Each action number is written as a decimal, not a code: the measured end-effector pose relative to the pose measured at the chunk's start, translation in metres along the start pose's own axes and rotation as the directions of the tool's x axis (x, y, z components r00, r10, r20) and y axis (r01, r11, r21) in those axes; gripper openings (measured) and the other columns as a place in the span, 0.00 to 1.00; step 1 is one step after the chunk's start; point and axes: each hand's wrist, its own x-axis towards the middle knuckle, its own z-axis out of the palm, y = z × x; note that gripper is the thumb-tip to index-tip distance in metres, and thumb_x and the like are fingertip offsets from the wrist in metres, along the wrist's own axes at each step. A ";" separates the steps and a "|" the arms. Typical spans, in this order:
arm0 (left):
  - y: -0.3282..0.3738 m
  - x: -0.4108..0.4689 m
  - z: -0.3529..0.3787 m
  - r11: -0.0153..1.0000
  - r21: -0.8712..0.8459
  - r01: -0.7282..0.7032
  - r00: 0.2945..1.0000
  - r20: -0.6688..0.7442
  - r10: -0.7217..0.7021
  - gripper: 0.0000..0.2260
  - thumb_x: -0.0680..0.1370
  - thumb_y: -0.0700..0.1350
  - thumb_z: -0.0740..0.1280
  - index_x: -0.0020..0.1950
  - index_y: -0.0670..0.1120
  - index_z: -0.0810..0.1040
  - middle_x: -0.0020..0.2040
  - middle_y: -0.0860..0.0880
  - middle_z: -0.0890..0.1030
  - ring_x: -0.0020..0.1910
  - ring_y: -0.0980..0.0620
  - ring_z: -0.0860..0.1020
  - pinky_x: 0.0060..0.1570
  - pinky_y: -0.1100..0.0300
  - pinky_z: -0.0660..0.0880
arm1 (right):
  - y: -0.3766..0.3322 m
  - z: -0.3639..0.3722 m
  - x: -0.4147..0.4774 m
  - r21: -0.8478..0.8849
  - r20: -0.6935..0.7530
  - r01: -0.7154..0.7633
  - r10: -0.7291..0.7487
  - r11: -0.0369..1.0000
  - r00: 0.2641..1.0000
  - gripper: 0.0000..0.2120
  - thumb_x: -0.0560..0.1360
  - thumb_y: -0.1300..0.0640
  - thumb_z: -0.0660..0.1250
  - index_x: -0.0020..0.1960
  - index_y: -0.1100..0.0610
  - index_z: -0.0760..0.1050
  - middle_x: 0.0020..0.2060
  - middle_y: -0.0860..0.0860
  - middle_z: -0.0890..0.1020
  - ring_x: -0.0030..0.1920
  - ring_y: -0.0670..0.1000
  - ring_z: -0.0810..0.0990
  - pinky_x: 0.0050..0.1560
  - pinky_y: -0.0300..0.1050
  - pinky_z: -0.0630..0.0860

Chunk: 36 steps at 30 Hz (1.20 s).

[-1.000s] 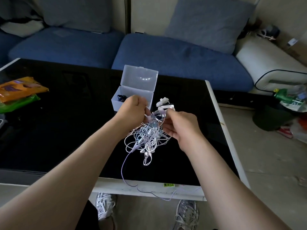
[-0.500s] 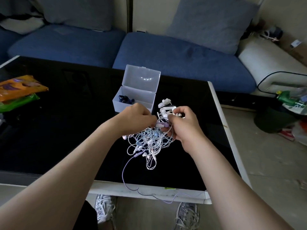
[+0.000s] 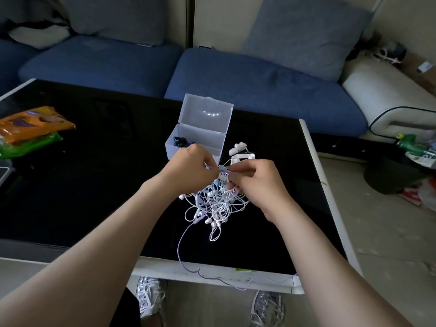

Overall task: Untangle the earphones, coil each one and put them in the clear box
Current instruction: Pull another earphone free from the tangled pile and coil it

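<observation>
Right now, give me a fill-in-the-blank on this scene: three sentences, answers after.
1. The clear box stands with its lid ____.
2. ____ hands pinch the earphone tangle: left hand and right hand.
3. A loose ____ cable trails over the table's near edge.
Answers: open; both; purple.

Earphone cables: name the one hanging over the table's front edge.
The purple cable; it trails from the tangle over the table edge, while white ones lie bunched.
</observation>
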 end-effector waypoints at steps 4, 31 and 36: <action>-0.002 0.001 0.002 0.999 0.027 -0.037 0.999 -0.026 0.038 0.04 0.79 0.47 0.73 0.46 0.50 0.87 0.30 0.57 0.75 0.32 0.58 0.76 0.34 0.61 0.73 | 0.003 0.001 0.002 -0.110 0.001 0.069 -0.069 0.992 0.998 0.07 0.84 0.60 0.64 0.51 0.57 0.81 0.37 0.54 0.87 0.36 0.51 0.88 0.43 0.53 0.82; -0.005 -0.001 0.003 0.964 0.068 -0.256 0.955 -0.139 0.264 0.01 0.78 0.46 0.73 0.47 0.52 0.83 0.44 0.53 0.80 0.46 0.52 0.77 0.50 0.53 0.75 | 0.003 -0.005 0.004 -0.306 -0.012 0.162 -0.174 0.938 0.985 0.07 0.78 0.47 0.74 0.42 0.45 0.87 0.36 0.48 0.86 0.38 0.48 0.81 0.39 0.44 0.73; -0.004 -0.001 -0.002 0.978 -0.084 -0.193 0.963 -0.208 0.173 0.03 0.79 0.41 0.71 0.47 0.48 0.80 0.44 0.55 0.82 0.36 0.69 0.75 0.40 0.74 0.67 | 0.007 -0.010 0.008 -0.418 -0.036 0.121 -0.149 0.900 0.988 0.15 0.80 0.52 0.72 0.36 0.56 0.84 0.32 0.52 0.84 0.36 0.54 0.81 0.37 0.45 0.75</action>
